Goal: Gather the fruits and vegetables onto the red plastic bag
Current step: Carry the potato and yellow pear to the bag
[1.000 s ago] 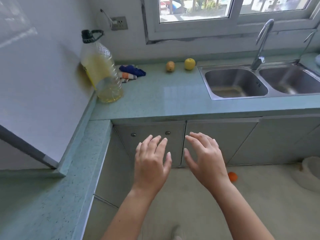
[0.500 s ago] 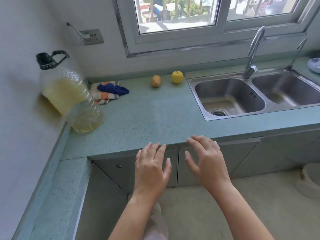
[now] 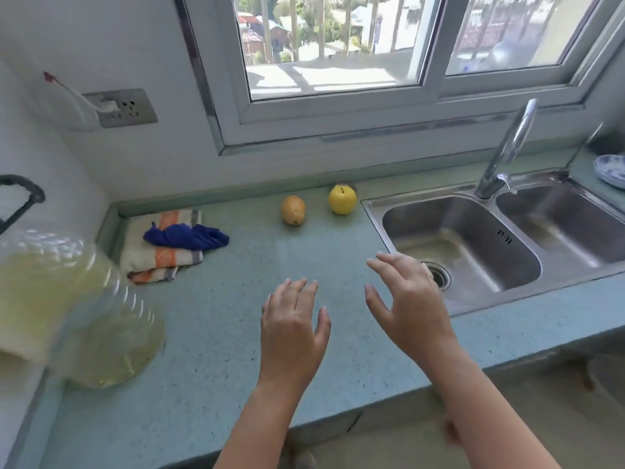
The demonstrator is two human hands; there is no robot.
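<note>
A yellow apple (image 3: 342,199) and a brownish pear-like fruit (image 3: 293,210) stand side by side at the back of the green countertop (image 3: 216,333), just left of the sink. My left hand (image 3: 292,328) and my right hand (image 3: 406,299) hover above the counter with fingers spread and relaxed, holding nothing, well short of both fruits. No red plastic bag is in view.
A double steel sink (image 3: 473,248) with a tap (image 3: 504,154) fills the right side. A large oil bottle (image 3: 67,309) stands at the left. Folded cloths (image 3: 165,245) lie near the back left corner. A patterned dish (image 3: 612,170) sits at far right.
The view has moved closer to the counter. Both hands have risen from in front of the cabinet doors to above the countertop, nearer the two fruits.
</note>
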